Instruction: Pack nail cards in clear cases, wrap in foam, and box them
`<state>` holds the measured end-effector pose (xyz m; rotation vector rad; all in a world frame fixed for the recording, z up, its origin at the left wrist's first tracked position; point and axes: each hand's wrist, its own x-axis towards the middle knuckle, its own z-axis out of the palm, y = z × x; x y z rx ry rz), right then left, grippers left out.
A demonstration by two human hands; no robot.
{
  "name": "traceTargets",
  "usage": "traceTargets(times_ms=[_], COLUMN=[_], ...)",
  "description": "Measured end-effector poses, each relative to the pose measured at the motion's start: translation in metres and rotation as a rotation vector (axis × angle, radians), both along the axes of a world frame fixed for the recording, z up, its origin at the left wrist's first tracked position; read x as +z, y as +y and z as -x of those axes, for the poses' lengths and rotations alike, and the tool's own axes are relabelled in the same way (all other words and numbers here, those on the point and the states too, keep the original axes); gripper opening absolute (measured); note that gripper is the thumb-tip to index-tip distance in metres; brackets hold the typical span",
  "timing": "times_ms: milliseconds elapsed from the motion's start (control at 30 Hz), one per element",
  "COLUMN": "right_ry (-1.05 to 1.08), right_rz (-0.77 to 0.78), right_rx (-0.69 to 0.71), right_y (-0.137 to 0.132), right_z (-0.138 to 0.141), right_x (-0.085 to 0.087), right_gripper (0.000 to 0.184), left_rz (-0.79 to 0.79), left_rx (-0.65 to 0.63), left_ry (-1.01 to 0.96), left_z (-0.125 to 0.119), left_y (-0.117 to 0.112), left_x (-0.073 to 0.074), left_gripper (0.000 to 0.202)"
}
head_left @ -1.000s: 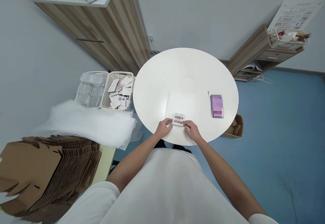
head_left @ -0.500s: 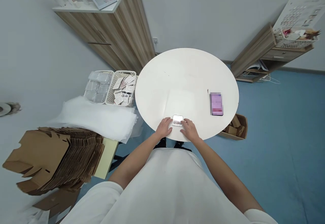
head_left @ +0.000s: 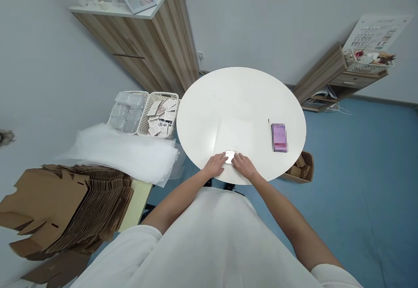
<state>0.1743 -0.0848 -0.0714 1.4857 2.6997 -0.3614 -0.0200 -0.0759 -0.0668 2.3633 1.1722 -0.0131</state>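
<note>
A small rectangular case [head_left: 230, 158] is lying near the wearer's edge of the white table [head_left: 241, 101], between both hands. Its upper face is gleaming white, glare hiding the contents; a thin pale edge is bordering the far side. The left hand [head_left: 214, 165] and right hand [head_left: 244, 165] are touching opposite sides, fingers bent; whether either is gripping cannot be told.

A plain white short-sleeved top [head_left: 222, 236] is worn with dark shoes [head_left: 229, 187].

Free tabletop [head_left: 240, 96] ahead of right hand [head_left: 243, 165], purple item [head_left: 279, 138] rightward
</note>
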Motion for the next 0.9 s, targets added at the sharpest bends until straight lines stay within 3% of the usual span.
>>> traceTargets(times_ms=[233,433,633,767,900], right_ry=[0.011,-0.044,0.026,0.095,0.230], right_rz=[0.162,0.194,0.159,0.164,0.196], right_rx=[-0.152,-0.176,-0.250,-0.370,-0.450], right_y=[-0.002,-0.013,-0.034,-0.043,-0.045], right_z=[0.003,0.007,0.009,0.011,0.010], right_x=[0.004,0.023,0.037,0.034,0.031], right_gripper=[0.026,0.032,0.045,0.031,0.034], left_rz=[-0.072,-0.181,-0.213,-0.127,0.052], left_rx=[0.015,-0.046,-0.121,-0.129,-0.084], left_ry=[-0.002,-0.002,0.009,-0.035,-0.120], left_z=[-0.002,-0.002,0.000,0.003,0.006], left_y=[0.001,0.004,0.006,0.004,0.007], left_x=[0.005,0.015,0.020,0.022,0.023], left_gripper=[0.061,0.031,0.026,0.025,0.030])
